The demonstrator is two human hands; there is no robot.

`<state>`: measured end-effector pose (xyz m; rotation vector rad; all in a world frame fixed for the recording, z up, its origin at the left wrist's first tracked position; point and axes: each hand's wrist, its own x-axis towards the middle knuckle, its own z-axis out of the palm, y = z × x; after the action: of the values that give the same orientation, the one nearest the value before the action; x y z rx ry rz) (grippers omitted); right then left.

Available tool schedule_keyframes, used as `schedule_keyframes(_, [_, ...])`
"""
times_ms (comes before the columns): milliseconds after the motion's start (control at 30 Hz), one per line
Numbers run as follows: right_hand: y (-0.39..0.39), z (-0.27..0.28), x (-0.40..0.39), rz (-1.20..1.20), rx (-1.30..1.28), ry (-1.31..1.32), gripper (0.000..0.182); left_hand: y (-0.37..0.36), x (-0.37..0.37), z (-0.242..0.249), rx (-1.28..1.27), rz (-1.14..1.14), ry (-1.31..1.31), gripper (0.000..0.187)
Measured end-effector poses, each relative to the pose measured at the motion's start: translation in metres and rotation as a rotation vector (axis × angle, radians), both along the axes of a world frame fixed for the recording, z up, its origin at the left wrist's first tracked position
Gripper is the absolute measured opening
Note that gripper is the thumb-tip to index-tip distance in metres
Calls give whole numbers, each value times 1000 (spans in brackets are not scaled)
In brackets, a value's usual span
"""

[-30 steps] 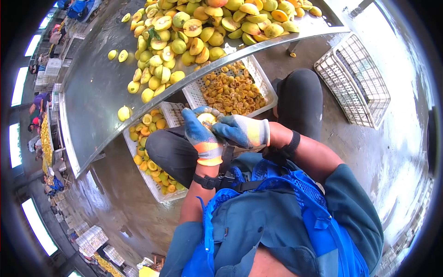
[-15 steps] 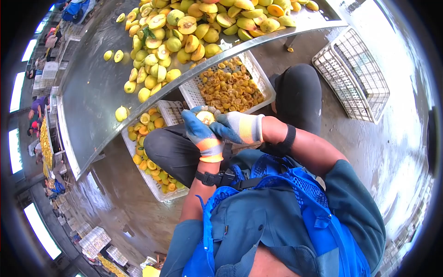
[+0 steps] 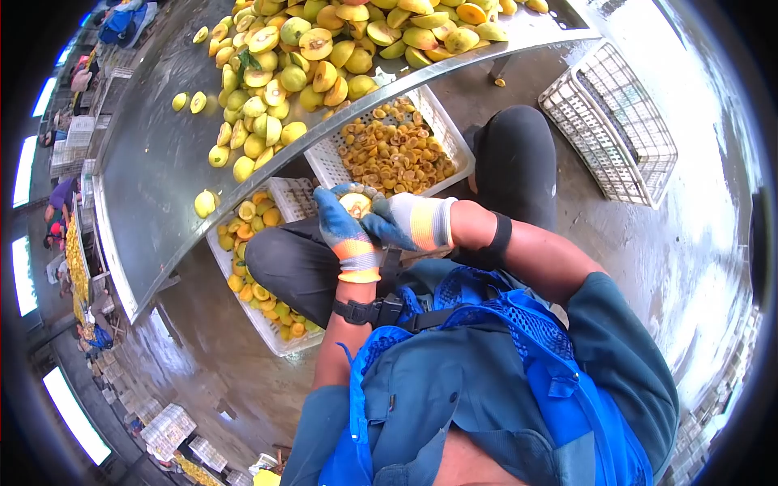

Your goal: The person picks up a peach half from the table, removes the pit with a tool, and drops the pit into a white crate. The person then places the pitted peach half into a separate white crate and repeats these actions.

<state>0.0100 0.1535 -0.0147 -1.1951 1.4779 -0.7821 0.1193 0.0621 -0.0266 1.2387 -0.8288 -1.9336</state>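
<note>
Fruit half (image 3: pixel 355 206) near metal table (image 3: pixel 150 219), over wet floor (image 3: pixel 194 356)

No lettering, number or brand can be read anywhere. A small tag (image 3: pixel 392 401) sits on the chest of the dark teal shirt (image 3: pixel 446 373) (far too tiny to show whether it carries words).

Glare whitens the wet floor (image 3: pixel 705 243) beneath dark, fisheye-bent edges.
</note>
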Motion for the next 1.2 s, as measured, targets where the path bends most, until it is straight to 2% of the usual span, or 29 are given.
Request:
schedule_keyframes(33, [0, 3, -1, -27, 45, -34, 35, -1, 0, 3, 26, -22, 3, 46])
schedule_keyframes(133, [6, -19, -5, 9, -50, -173, 40, 0, 10, 8, 3, -157, 29, 47])
schedule_keyframes(167, [6, -40, 0, 35, -224, -74, 42, 0, 9, 11, 59, -140, 28, 47])
schedule_keyframes(267, [8, -18, -6, 94, -78, -111, 44, -7, 18, -4, 93, -228, 86, 53])
schedule_keyframes(367, [8, 9, -4, -20, 164, -294, 44, -3, 18, -6, -6, -184, 71, 54])
schedule_keyframes(467, [6, -29, 12, -74, 9, -365, 45, 2, 11, -8, -38, -46, 68, 57])
schedule_keyframes(500, [6, -27, 12, -93, -11, -367, 46, 2, 5, -4, -21, -21, 66, 57])
schedule_keyframes(600, [8, 4, 3, -118, 313, -583, 53, 4, 5, 4, 27, 14, 41, 57])
schedule_keyframes(800, [14, -7, 4, -133, 469, -1064, 41, 1, 8, 1, -27, -113, -28, 56])
schedule_keyframes(867, [19, -19, 6, -117, 469, -1175, 41, 1, 13, -11, -23, -153, 38, 53])
schedule_keyframes(967, [18, -19, 8, -115, 477, -1077, 40, 2, 16, -11, -49, -180, 36, 50])
schedule_keyframes(1033, [14, -14, 21, -213, 309, -882, 38, -1, 19, -19, -50, -180, 29, 48])
schedule_keyframes(1100, [16, -3, 18, -222, 370, -936, 35, -3, 22, -22, -90, -238, 47, 47])
schedule_keyframes(1200, [28, -24, 17, -110, 411, -1418, 43, 0, 27, -26, -47, -279, 98, 45])
